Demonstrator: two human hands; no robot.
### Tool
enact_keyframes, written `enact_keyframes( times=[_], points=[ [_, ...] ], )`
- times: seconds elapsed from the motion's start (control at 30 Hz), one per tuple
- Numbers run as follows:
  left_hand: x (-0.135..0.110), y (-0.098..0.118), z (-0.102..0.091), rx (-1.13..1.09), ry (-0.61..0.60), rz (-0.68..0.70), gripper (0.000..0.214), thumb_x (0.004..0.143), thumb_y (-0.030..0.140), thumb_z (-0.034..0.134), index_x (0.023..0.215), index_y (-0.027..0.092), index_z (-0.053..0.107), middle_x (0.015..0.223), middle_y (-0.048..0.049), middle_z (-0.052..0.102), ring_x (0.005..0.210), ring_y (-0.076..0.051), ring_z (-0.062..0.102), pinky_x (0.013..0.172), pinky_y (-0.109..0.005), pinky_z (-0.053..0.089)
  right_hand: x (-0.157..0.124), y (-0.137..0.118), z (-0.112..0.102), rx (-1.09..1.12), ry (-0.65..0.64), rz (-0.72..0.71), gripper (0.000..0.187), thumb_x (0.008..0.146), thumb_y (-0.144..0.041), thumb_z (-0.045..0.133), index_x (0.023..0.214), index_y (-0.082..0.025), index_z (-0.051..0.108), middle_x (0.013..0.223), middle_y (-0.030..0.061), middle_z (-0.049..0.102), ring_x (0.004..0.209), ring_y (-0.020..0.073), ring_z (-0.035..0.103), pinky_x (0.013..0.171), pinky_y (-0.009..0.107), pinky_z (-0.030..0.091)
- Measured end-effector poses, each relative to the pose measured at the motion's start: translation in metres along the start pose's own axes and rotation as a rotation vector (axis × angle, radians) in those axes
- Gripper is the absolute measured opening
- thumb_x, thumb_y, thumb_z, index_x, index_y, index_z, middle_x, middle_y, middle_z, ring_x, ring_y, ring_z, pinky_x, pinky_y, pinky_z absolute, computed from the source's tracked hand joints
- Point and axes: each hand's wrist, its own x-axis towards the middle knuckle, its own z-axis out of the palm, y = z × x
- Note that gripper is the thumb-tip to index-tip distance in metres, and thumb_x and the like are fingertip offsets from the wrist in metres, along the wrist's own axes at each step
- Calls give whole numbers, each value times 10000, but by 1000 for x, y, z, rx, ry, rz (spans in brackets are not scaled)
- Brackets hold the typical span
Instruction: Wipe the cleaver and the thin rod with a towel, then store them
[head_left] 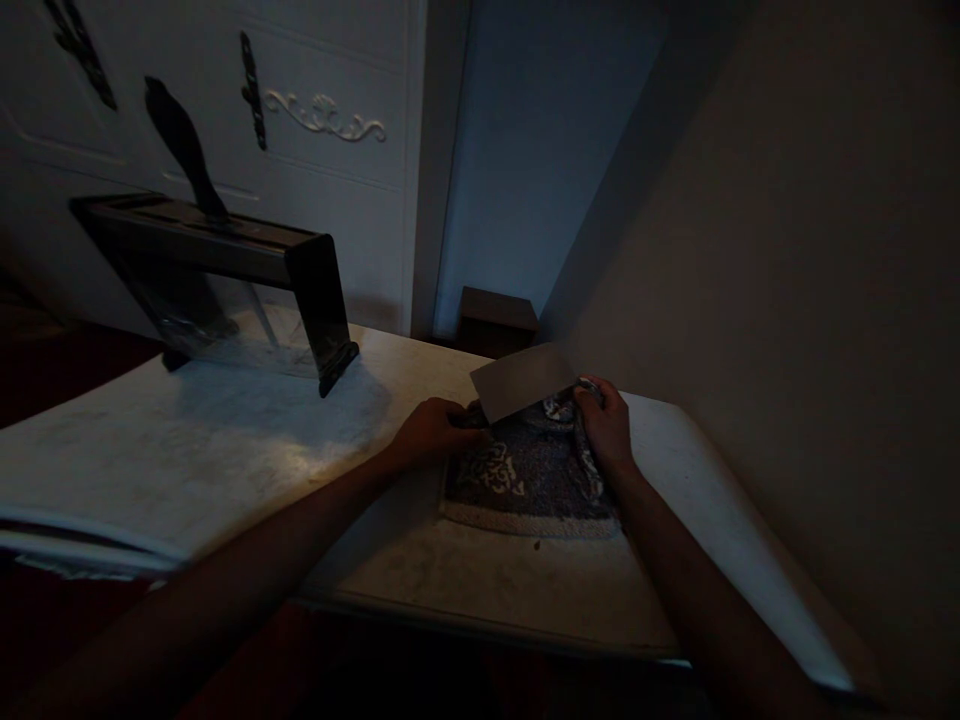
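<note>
A cleaver with a plain, flat rectangular blade [521, 382] is held tilted above the table. My left hand [436, 432] is closed at the blade's left end, around a dark part that looks like its handle, mostly hidden by the fingers. My right hand [606, 425] pinches a bunched fold of a dark patterned cloth [540, 485] at the blade's right corner. The cloth has pale scroll motifs and a light border along its near edge. Its lower part hangs or lies over the tabletop below the blade; dim light makes the contact hard to judge.
On the left of the pale table [300, 455] stands a black knife block [311, 300] with clear sides, one knife handle [180, 145] sticking up from it. A wall [787, 300] borders the right. White cabinet doors [337, 200] and a brown box-like object [499, 308] are behind.
</note>
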Motion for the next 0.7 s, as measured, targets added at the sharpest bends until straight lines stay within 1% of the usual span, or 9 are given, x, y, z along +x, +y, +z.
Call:
enact_keyframes(
  times=[0.13,0.27,0.37,0.5,0.6,0.7],
  points=[
    [2,0,-1,-55,31,-10,391,670,530,677,637,141,659,554,15,579,576,-141,546,500,-228,331,-4,-4,3,15,-64,-39,329,757,-448,601,933,-178,669,933,53,682,880,228,594,844,352,450],
    [2,-1,-1,-67,34,-16,423,650,552,688,622,133,648,535,18,538,539,-123,497,485,-228,304,-3,-3,6,74,-46,-13,359,750,-478,623,939,-176,665,932,52,683,888,224,597,849,348,454],
    [1,-2,1,-59,-7,21,428,652,556,686,627,130,654,554,13,551,550,-123,501,493,-228,300,0,1,5,215,-19,74,366,728,-516,643,880,-184,668,891,35,681,877,208,604,838,328,458],
    [1,-2,1,-26,-62,91,411,686,540,670,696,130,690,605,7,583,596,-133,528,522,-225,320,5,4,2,438,21,216,335,642,-495,708,776,-193,653,772,1,663,764,183,602,731,298,476],
    [1,-2,1,33,-83,164,397,719,525,640,724,132,693,651,2,613,653,-150,556,557,-226,346,6,4,1,494,7,259,298,602,-448,730,739,-198,643,712,-13,647,704,175,595,680,291,475],
    [2,-1,0,114,-79,195,389,736,512,617,768,131,689,693,-13,642,692,-170,576,598,-240,378,7,4,0,555,-4,308,269,575,-406,739,724,-202,646,705,-16,650,677,169,597,664,286,480]
  ],
)
